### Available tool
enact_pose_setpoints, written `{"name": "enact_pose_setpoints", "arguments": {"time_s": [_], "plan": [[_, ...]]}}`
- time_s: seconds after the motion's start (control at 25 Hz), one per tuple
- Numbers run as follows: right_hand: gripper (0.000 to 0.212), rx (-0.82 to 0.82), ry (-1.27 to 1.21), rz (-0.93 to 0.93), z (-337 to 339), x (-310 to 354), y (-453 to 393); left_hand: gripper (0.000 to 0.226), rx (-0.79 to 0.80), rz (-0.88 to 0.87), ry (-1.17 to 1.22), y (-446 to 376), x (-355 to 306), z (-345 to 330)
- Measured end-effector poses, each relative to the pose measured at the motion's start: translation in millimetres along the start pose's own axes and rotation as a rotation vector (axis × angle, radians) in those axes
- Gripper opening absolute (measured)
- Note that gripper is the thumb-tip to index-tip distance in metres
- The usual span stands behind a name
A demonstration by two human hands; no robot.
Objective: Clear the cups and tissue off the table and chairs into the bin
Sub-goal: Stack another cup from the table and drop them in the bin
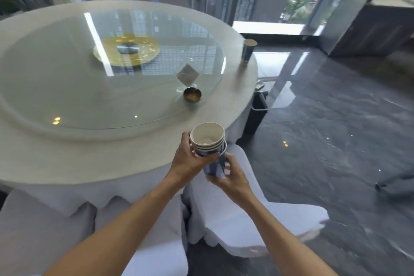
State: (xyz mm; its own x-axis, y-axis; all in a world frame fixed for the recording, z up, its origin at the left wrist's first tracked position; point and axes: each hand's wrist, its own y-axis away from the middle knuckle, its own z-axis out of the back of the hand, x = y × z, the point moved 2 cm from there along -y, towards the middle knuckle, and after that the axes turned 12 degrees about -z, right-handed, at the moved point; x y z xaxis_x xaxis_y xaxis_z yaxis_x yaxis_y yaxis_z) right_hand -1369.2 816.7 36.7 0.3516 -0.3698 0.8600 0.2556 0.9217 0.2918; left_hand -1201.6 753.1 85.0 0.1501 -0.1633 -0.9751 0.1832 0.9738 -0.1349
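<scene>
Clearly the gathering step is in hand: both hands hold a stack of cups (pixel 210 148) in the air just off the near edge of the table (pixel 134 159), above a covered chair (pixel 235 219). The left hand (pixel 190 157) is wrapped around the stack near its rims, and the right hand (pixel 230 175) cups the bottom cup from below. Something white, perhaps tissue, lies inside the top cup. One more cup (pixel 248 50) stands upright near the far right edge of the table. A dark bin (pixel 257 114) stands on the floor just beside the table, below that cup. Next, I judge, comes a walk round to the right to collect that cup, freeing one hand for it, before dropping everything in the bin.
</scene>
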Motion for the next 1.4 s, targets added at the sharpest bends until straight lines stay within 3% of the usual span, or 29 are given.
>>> {"name": "enact_pose_setpoints", "arguments": {"time_s": [0.32, 0.48, 0.64, 1.04, 1.2, 1.28, 1.4], "plan": [[0.049, -0.060, -0.046, 0.023, 205.4, -71.4, 34.1, 0.073, 0.126, -0.088, -0.001, 35.5, -61.4, -208.8], [0.049, -0.059, -0.031, -0.009, 278.4, -105.9, 36.6, 0.078, 0.153, -0.057, 0.007, 41.4, -74.7, -286.6], [0.044, -0.035, -0.046, -0.027, 327.8, -122.3, 11.9, 0.096, 0.131, -0.021, 0.048, 27.1, -73.3, -341.3], [0.053, 0.182, 0.078, -0.149, 417.1, -153.7, -122.8, 0.095, 0.087, 0.087, 0.021, -84.1, -26.5, -458.3], [0.021, 0.059, -0.087, -0.177, 461.3, -131.5, -199.7, 0.093, 0.025, 0.132, -0.016, -132.2, -15.5, -481.8], [0.017, 0.114, -0.213, -0.199, 476.8, -115.0, -239.0, 0.091, -0.007, 0.140, -0.040, -155.4, -9.3, -494.7], [0.015, 0.244, -0.174, -0.151, 489.0, -102.7, -295.2, 0.090, -0.038, 0.108, -0.104, -189.6, -11.2, -519.3]]}}
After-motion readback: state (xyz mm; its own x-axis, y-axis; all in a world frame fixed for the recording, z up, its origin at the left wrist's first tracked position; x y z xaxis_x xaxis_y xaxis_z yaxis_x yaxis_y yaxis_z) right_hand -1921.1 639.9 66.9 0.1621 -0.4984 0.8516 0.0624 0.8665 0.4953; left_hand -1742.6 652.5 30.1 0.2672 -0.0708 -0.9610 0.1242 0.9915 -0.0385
